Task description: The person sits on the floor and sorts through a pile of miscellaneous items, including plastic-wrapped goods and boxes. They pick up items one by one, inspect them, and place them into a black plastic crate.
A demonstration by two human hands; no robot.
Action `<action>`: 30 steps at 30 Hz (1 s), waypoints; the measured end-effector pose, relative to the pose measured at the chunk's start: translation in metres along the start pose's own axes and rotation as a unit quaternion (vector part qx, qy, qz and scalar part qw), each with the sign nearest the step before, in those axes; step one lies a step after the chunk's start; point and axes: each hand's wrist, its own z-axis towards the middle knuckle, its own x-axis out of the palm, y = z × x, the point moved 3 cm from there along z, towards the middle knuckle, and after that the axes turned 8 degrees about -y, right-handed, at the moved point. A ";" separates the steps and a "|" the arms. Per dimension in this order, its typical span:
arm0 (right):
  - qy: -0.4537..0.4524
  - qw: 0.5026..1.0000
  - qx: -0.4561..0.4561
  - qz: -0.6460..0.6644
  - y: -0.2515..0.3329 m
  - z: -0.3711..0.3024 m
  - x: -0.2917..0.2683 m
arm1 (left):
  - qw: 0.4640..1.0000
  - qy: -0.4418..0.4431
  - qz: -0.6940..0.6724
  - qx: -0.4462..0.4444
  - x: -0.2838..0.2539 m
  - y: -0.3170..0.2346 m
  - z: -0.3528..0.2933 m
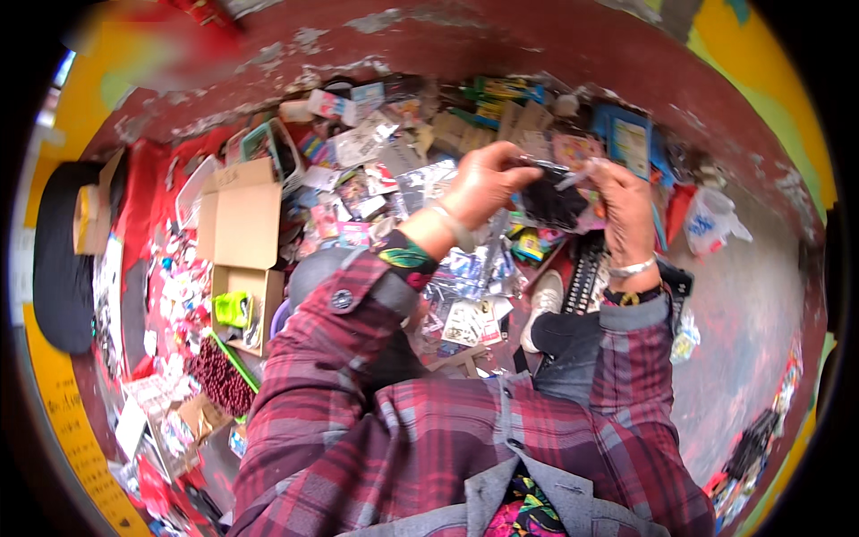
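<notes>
Red-grey plaid jacket point(438, 421) lies nearest, and farther, right of centre, the left hand point(490, 183) and right hand point(628, 213) pinch opposite edges of a black-filled clear plastic packet point(552, 202), which could fall into paper-and-plastic clutter point(362, 143) if either pinch slips.

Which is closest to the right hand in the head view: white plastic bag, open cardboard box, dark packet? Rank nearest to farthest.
From the right hand:
1. Dark packet: in its grip, on its left side.
2. White plastic bag: to its right, on the floor.
3. Open cardboard box: far across to the left.
</notes>
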 end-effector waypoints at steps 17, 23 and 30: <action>0.014 0.999 0.016 0.027 -0.013 -0.004 0.016 | 0.988 -0.060 0.085 0.110 -0.005 0.013 0.007; 0.052 0.997 0.013 0.049 -0.003 -0.001 0.007 | 0.998 -0.003 -0.036 0.059 -0.011 0.007 0.007; 0.086 0.987 0.061 0.122 -0.009 0.005 0.001 | 0.978 0.096 -0.184 -0.007 -0.017 -0.005 0.002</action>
